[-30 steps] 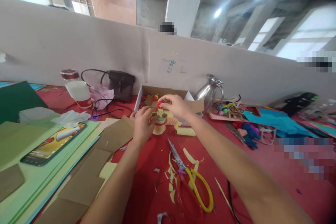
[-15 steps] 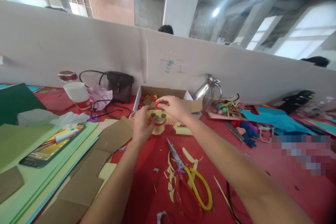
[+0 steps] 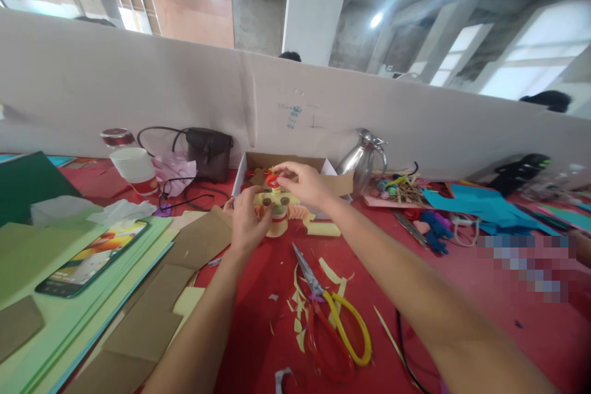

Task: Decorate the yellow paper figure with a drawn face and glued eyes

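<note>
A small yellow paper craft (image 3: 278, 228) with brown round discs and fringed, peach-coloured paper along its side stands on the red table. My left hand (image 3: 246, 221) is at its left side, thumb and fingers around that edge, steadying it. Just above the craft's top, my right hand (image 3: 302, 186) pinches a small red round piece (image 3: 272, 181). Whether the red piece touches the craft beneath it, I cannot tell. Behind both hands is an open white cardboard box (image 3: 240, 175) with small red and yellow bits inside.
Scissors (image 3: 318, 295) lie open-bladed among yellow paper scraps in front. A phone (image 3: 92, 257) rests on green paper sheets at left, beside cardboard pieces (image 3: 148, 305). Paper cups (image 3: 133, 166), a dark bag (image 3: 210, 154) and a metal jug (image 3: 363, 160) stand along the white partition.
My right hand has lifted and tilted the red piece slightly, so more of it shows. My left hand's fingers have shifted a little on the craft. The view has moved slightly.
</note>
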A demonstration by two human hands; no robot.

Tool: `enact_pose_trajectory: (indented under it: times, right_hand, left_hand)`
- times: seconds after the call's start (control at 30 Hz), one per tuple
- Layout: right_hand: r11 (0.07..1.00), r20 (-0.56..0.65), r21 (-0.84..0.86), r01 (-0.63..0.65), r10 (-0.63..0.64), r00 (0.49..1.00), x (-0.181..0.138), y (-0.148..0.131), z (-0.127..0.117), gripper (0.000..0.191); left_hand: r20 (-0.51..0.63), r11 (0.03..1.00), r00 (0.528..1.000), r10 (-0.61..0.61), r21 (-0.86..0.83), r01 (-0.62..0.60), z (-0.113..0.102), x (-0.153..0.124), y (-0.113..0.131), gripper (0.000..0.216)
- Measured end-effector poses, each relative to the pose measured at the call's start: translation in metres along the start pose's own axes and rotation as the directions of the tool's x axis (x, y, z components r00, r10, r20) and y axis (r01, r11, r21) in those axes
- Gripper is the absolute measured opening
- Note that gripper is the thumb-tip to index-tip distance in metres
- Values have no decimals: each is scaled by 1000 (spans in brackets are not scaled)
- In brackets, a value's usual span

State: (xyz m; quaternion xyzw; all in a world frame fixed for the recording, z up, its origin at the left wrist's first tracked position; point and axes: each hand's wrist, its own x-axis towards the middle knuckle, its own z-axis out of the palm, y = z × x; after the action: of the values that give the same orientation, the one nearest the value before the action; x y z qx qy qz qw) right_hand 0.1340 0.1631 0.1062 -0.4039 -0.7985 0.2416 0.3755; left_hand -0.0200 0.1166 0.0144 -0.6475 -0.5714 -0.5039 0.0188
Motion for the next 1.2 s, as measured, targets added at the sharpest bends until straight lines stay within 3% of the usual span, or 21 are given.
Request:
enact_pose_trajectory:
  times: [0.5, 0.77, 1.0, 1.2]
  right_hand:
    - [998, -14, -58, 8, -8, 1000, -4, 1, -2, 12]
    - [999, -7, -31, -17, 17, 1000, -6, 21, 12, 10]
    - [971, 18, -228, 70, -68, 998, -5, 29, 15, 13]
    - [953, 38, -297, 56, -47, 998, -2, 27, 15, 15]
  left_hand:
    - [17, 1000, 1000, 3, 22, -3, -2, 1, 1, 24]
    - [15, 999, 999, 31, 20, -31, -3, 1, -1, 20]
    - [30, 999, 999, 31, 12, -32, -2, 1, -3, 20]
    - [41, 1000, 999, 6, 8, -6, -4, 1, -2, 21]
